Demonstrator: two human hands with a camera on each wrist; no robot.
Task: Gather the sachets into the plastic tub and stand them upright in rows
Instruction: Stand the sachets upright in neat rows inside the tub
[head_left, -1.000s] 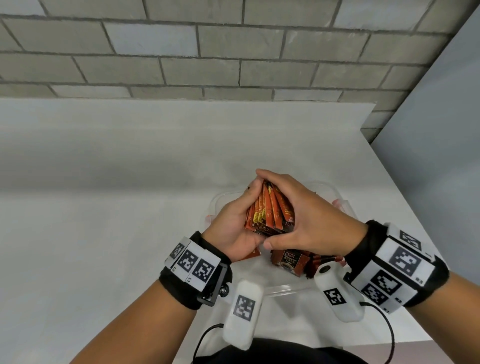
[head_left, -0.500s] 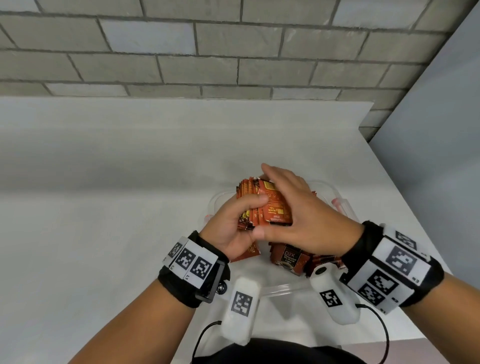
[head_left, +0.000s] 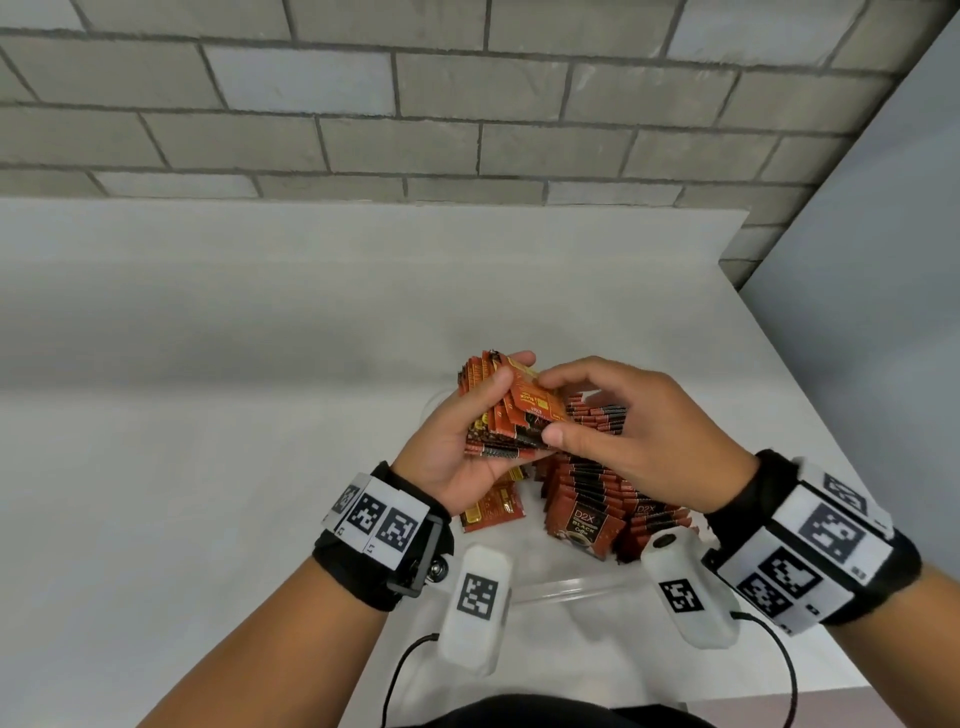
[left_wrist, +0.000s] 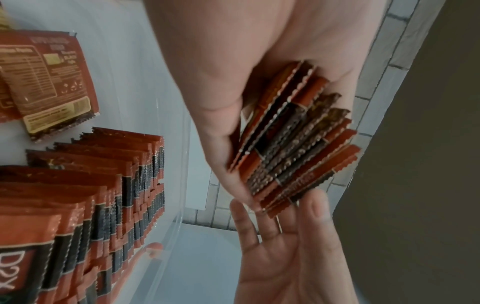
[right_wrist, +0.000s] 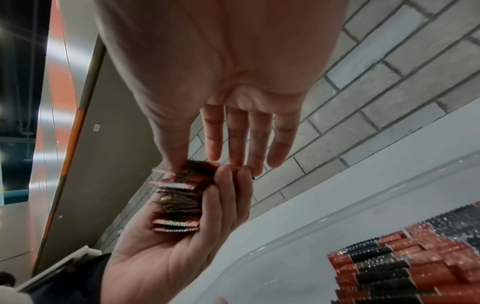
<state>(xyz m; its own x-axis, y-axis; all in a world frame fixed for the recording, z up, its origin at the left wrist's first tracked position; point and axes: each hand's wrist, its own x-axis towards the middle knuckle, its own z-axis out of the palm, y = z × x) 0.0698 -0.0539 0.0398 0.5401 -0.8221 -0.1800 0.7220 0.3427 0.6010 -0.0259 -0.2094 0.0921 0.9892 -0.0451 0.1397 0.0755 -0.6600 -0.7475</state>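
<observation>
Head view: left hand (head_left: 457, 447) fingers grip a fanned stack of red-and-black foil sachets (head_left: 511, 415) above the clear plastic tub (head_left: 571, 590); right hand (head_left: 628, 436) pinches its near edge. Upright sachet rows (head_left: 597, 499) fill the tub's right side.

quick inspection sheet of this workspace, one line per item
surface: white table, plain.
job's things: clear plastic tub holds upright rows of sachets; a few loose sachets lie flat in it; a bundle of sachets is held above.
clutter: nothing seen.
hands: left hand grips the bundle; right hand touches it with thumb and fingertips.
cables: black cables run from the wrist cameras.
surroundings: grey brick wall behind, grey panel at right.
</observation>
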